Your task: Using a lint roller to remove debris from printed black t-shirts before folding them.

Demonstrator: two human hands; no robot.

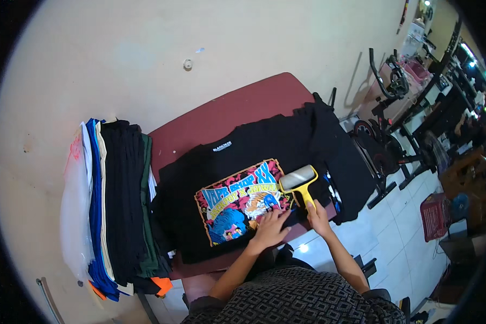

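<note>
A black T-shirt point(254, 143) with a colourful square print lies spread over a dark red table. My left hand point(269, 231) rests on the lower right part of the print, fingers stretched out and holding nothing. In my right hand point(318, 216) is the yellow handle of a lint roller point(298, 179), my fingers closed round it. Its pale roller head lies over the shirt at the right edge of the print; whether it touches the cloth I cannot tell.
Left of the shirt stands a tall stack of folded clothes point(125, 200), black, blue, green and white. The dark red tabletop point(264, 96) shows behind the shirt, against a wall. On the tiled floor at right are an exercise bike point(380, 143) and a red basket point(433, 216).
</note>
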